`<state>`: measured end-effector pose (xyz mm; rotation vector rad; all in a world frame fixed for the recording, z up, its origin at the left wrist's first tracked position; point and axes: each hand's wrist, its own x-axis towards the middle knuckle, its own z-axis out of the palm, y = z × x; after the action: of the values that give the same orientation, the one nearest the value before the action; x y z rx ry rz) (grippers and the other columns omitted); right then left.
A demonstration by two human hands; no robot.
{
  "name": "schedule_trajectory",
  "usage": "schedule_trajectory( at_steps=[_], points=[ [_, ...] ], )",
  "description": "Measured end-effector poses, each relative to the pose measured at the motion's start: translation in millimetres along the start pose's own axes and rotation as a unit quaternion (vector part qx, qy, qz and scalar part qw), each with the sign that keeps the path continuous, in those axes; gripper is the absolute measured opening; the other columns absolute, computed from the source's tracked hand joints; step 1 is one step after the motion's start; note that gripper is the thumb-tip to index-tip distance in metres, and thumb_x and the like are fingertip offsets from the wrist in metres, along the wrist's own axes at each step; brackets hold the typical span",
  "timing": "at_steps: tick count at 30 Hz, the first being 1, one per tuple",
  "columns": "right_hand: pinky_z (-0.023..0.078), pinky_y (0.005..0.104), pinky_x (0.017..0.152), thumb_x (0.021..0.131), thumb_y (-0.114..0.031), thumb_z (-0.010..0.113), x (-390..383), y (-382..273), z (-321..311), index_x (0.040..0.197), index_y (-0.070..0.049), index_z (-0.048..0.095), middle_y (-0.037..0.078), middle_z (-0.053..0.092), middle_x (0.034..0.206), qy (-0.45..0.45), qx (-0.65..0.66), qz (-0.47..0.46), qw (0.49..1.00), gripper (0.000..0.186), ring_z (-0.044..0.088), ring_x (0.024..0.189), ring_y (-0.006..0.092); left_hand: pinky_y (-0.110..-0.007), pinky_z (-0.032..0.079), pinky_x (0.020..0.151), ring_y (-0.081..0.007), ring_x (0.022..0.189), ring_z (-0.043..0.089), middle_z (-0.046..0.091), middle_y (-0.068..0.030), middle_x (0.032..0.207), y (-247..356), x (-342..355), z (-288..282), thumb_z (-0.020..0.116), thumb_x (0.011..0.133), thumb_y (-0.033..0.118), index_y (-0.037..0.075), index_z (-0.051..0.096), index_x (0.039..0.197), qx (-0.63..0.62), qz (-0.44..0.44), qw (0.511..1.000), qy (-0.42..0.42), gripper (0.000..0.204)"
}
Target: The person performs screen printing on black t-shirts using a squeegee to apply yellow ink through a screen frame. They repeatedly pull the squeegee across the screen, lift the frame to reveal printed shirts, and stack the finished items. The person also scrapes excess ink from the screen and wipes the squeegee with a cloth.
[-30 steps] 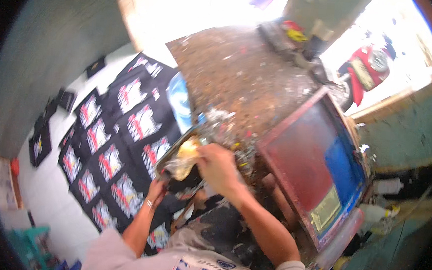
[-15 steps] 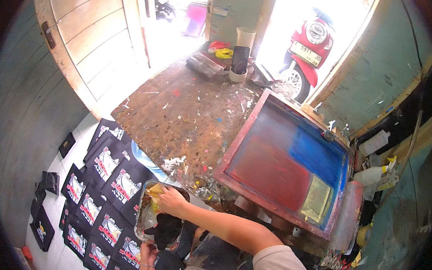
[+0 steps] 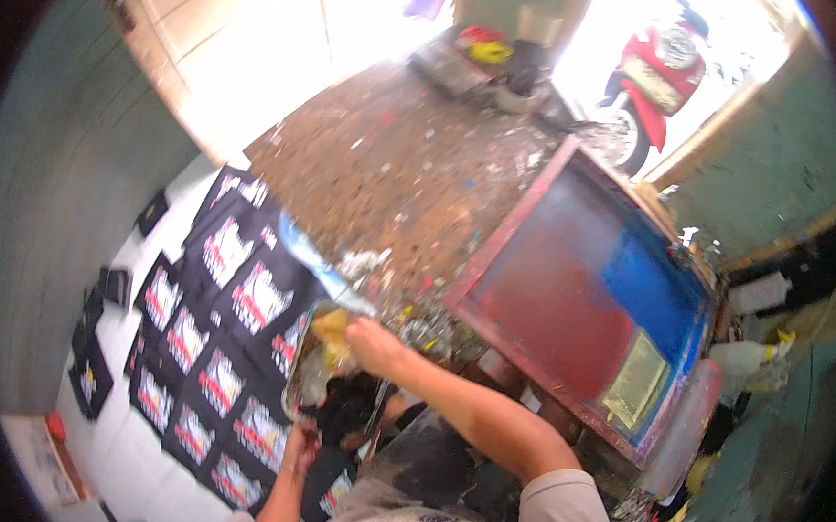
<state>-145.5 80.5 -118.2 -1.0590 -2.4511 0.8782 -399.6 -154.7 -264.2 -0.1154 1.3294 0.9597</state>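
A shallow tray (image 3: 293,373) with a pale rim sits low in front of me, at the table's near edge. Inside are a clear plastic bag (image 3: 313,377) and a bunched black cloth (image 3: 350,405). My right hand (image 3: 372,346) reaches over the tray's far end, its fingers closed on a yellowish, soft-looking piece (image 3: 331,326); blur hides its exact kind. At the tray's near end my left hand (image 3: 301,445) has its fingers curled against the rim, appearing to grip it.
A stained wooden table (image 3: 376,172) carries a framed printing screen (image 3: 569,289) with red and blue ink. Printed black shirts (image 3: 220,373) cover the floor at left. Bottles (image 3: 738,357) stand at right; a red scooter (image 3: 654,74) is outside the doorway.
The view has shifted and tilted, so the scene sits differently in the picture. Both hands stay at the tray, the right one still by the yellowish piece.
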Motion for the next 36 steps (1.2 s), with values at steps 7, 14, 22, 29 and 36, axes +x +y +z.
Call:
schedule_trajectory(
  at_steps=[7, 14, 22, 29, 36],
  points=[
    [0.053, 0.053, 0.094, 0.083, -0.002, 0.06, -21, -13, -9, 0.111, 0.009, 0.062, 0.023, 0.069, 0.092, -0.154, -0.104, 0.083, 0.979, 0.03, 0.062, 0.111, 0.047, -0.032, 0.051, 0.046, -0.017, 0.056, 0.059, 0.058, -0.0005, 0.079, 2, 10, 11, 0.062, 0.087, 0.004, 0.01, 0.058, 0.099, -0.039, 0.004, 0.999, 0.013, 0.013],
    [0.058, 0.0482, 0.082, 0.085, -0.004, 0.059, -14, -35, -21, 0.126, 0.013, 0.051, 0.032, 0.068, 0.107, -0.168, -0.134, 0.091, 0.972, 0.045, 0.07, 0.092, 0.0455, -0.031, 0.049, 0.049, -0.0164, 0.053, 0.054, 0.056, 0.0007, 0.07, -1, 5, 25, 0.059, 0.089, 0.011, 0.014, 0.056, 0.082, -0.052, 0.002, 0.998, 0.028, 0.008],
    [0.055, 0.0486, 0.094, 0.096, -0.025, 0.063, -80, -84, -125, 0.135, 0.002, 0.056, 0.025, 0.068, 0.122, -0.108, 0.084, 0.1, 0.986, 0.048, 0.067, 0.106, 0.046, -0.031, 0.044, 0.055, -0.0148, 0.063, 0.053, 0.057, 0.0012, 0.078, -13, 42, 30, 0.059, 0.097, 0.015, 0.014, 0.061, 0.092, -0.009, 0.028, 1.0, 0.006, 0.005],
    [0.058, 0.0362, 0.089, 0.085, -0.005, 0.077, -227, -143, -237, 0.126, 0.006, 0.064, 0.017, 0.075, 0.107, 0.061, 0.146, 0.317, 0.935, 0.044, 0.074, 0.1, 0.0238, -0.03, 0.047, 0.054, -0.0145, 0.067, 0.06, 0.062, -0.0023, 0.084, -6, 117, 75, 0.06, 0.091, 0.012, 0.013, 0.062, 0.107, 0.115, 0.013, 0.993, -0.031, 0.016],
    [0.056, 0.0349, 0.096, 0.094, -0.008, 0.072, -363, -192, -261, 0.127, 0.004, 0.064, 0.012, 0.075, 0.111, 0.34, 0.207, 0.567, 0.721, 0.035, 0.071, 0.105, 0.0202, -0.04, 0.058, 0.081, -0.0227, 0.097, 0.07, 0.072, -0.0087, 0.107, -30, 271, 147, 0.06, 0.101, 0.023, 0.006, 0.066, 0.117, 0.06, -0.004, 0.976, -0.209, 0.025]
  ],
)
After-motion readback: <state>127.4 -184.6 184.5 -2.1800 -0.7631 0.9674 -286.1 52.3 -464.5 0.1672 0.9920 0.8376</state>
